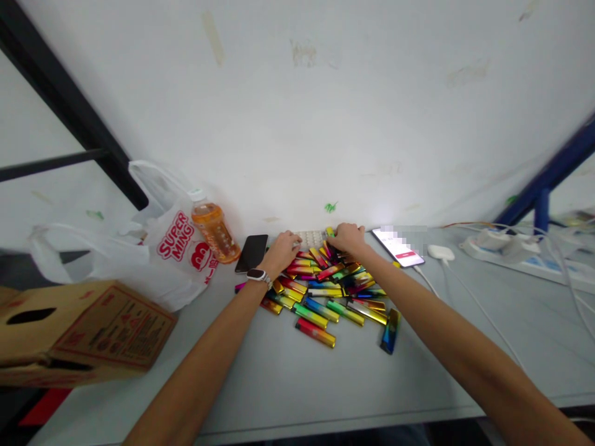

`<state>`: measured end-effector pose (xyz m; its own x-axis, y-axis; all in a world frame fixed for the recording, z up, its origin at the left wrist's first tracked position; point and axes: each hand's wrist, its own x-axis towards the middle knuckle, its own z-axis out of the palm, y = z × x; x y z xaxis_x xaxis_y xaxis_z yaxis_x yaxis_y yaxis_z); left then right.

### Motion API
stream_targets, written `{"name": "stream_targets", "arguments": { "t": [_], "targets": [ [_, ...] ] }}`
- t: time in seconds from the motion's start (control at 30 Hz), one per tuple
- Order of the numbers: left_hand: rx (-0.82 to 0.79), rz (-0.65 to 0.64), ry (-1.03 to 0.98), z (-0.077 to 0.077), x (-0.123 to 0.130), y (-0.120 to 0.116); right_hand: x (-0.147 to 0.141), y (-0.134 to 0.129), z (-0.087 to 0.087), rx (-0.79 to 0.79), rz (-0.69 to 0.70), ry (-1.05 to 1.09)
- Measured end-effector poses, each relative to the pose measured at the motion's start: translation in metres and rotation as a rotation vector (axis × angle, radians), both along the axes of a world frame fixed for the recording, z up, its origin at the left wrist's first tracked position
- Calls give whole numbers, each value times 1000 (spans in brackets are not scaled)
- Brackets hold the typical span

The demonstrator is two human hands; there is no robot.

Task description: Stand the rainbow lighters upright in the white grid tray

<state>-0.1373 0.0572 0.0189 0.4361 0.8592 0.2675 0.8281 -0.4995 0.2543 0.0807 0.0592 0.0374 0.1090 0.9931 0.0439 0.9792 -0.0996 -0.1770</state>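
Observation:
A pale tray with a grid of small holes (312, 240) lies at the back of the table against the wall. At its left end, my left hand (284, 249) has its bent fingers closed on the edge. My right hand (349, 240) pinches a yellow-green lighter (330, 232), held upright at the tray's right end. Part of that lighter is hidden by my fingers. Between my forearms spreads a loose heap of shiny, multicoloured lighters (325, 289). A red and gold lighter (315, 332) lies closest to me, and a dark blue one (390, 331) sits beside my right forearm.
Left of the heap are a black phone (251, 253), an orange drink bottle (216, 229), a white plastic bag (171, 266) and a cardboard box (102, 331). To the right lie a lit phone (398, 246), a white charger case (440, 253), cables and a power strip (534, 257).

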Motion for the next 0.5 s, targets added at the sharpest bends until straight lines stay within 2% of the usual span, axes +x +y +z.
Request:
{"name": "stream_targets", "arguments": {
  "t": [0.1, 0.2, 0.33, 0.43, 0.5],
  "targets": [
    [-13, 13, -3, 0, 0, 0, -5, 3, 2, 43, -16, -7],
    [-10, 15, -17, -2, 0, 0, -8, -1, 7, 119, 40, -22],
    [4, -2, -45, -4, -1, -2, -8, -18, 11, 123, 253, 9],
    [0, -18, -63, -6, 0, -3, -9, -33, 7, 89, 441, 22],
    [1, -26, -68, -7, 1, -3, -8, -41, 3, 86, 505, 38]
  ]
}}
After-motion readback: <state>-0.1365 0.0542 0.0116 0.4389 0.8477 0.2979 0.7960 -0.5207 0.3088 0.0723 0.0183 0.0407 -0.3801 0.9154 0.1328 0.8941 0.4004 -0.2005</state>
